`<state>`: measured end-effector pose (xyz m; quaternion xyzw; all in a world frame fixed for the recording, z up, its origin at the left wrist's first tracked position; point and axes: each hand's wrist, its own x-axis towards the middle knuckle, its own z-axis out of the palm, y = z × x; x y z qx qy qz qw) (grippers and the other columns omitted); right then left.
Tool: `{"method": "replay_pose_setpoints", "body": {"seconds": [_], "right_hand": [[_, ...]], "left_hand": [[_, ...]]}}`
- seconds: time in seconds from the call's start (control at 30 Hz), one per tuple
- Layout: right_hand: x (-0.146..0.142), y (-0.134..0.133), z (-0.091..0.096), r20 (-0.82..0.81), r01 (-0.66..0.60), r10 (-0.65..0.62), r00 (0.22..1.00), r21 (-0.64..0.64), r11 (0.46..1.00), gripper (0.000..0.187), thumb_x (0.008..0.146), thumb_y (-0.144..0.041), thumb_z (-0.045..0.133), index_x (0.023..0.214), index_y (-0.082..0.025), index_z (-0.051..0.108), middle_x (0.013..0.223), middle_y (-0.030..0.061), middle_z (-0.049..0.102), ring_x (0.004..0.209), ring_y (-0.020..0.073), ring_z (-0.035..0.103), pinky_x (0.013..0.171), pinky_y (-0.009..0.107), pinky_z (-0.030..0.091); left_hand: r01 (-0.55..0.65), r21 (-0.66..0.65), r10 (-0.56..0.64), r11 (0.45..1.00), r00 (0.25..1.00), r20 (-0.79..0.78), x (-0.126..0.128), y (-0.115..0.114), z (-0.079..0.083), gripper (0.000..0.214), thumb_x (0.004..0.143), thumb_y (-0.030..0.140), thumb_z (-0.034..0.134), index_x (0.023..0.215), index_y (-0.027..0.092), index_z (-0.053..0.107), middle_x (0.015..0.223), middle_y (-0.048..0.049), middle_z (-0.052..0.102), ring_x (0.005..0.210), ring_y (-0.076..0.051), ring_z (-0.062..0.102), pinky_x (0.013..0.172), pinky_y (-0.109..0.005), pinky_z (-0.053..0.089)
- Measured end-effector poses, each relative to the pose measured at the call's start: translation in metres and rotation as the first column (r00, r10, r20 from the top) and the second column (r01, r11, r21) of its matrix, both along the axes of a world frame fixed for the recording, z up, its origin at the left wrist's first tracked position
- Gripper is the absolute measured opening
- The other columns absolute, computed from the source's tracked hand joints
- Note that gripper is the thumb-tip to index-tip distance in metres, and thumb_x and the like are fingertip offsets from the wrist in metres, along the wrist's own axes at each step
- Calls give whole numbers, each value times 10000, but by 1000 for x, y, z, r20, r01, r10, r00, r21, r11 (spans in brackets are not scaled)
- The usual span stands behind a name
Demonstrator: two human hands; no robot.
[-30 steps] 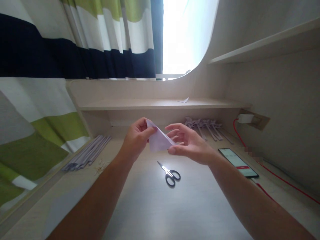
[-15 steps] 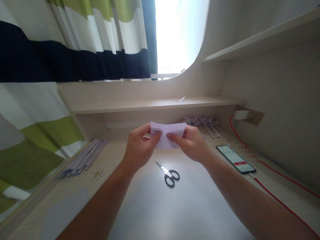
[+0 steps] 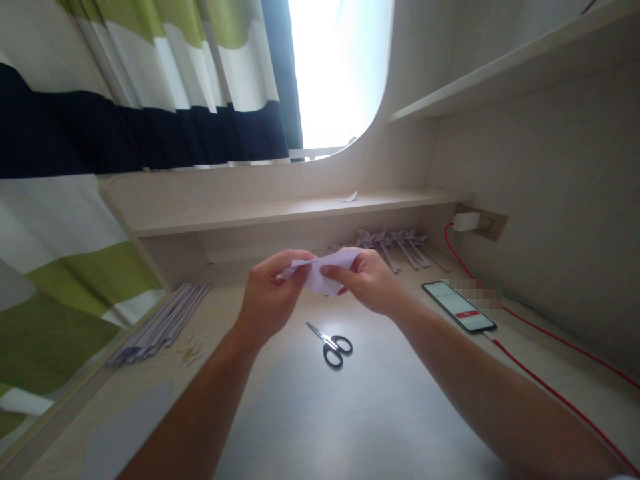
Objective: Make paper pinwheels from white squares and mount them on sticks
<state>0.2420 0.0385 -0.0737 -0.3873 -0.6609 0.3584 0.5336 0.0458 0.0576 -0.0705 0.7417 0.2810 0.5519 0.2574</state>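
Observation:
Both my hands are raised above the pale wooden desk, pinching one small folded piece of white paper between them. My left hand grips its left end with thumb and fingers closed. My right hand holds the right side, fingers curled over the top edge. The paper is bent, with its upper flap tilted down toward me. Black-handled scissors lie shut on the desk just below my hands.
A bundle of rolled paper sticks lies at the left, with small scraps beside it. Several folded paper pieces sit at the back right. A phone on a red cable lies right. A paper scrap rests on the shelf.
My right hand closed onto the paper, which went from a triangle held by its corner to a flap pinched by both hands and now folded lower. The view drifted right.

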Motion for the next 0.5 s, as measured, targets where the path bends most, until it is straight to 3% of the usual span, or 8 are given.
{"method": "replay_pose_setpoints", "body": {"seconds": [0.1, 0.2, 0.3, 0.5], "right_hand": [[1, 0, 0, 13, 65, -66, 998, 48, 997, 239, 822, -382, 812, 883, -156, 763, 736, 29, 706, 646, 163, 648, 556, 261, 519], [2, 1, 0, -17, 69, -68, 998, 85, 994, 197, 788, -310, 827, 915, -166, 784, 761, 18, 717, 662, 151, 645, 571, 249, 512], [3, 5, -2, -128, -43, 44, 991, 9, 999, 208, 748, -281, 842, 919, -176, 788, 757, 3, 718, 668, 152, 665, 574, 249, 542], [8, 14, -4, -375, -245, 185, 908, -117, 962, 213, 683, -273, 889, 852, -187, 793, 816, 8, 742, 714, 148, 707, 587, 251, 610]], "left_hand": [[-42, 2, 42, 999, 997, -68, -2, -2, 5, 121, 882, 263, 743, 928, 183, 820, 882, -42, 785, 800, -182, 685, 699, -249, 492], [-18, -55, 10, 998, 988, -156, -6, -4, 11, 125, 864, 264, 738, 877, 178, 828, 826, -38, 776, 736, -182, 664, 642, -256, 473], [52, -150, -70, 987, 990, -119, -8, -2, 14, 124, 816, 274, 780, 864, 177, 840, 801, -46, 774, 693, -174, 649, 612, -255, 479], [203, -354, -187, 913, 979, 78, -12, 4, 18, 141, 714, 256, 855, 844, 201, 854, 790, -56, 766, 643, -149, 650, 524, -219, 523]]}}
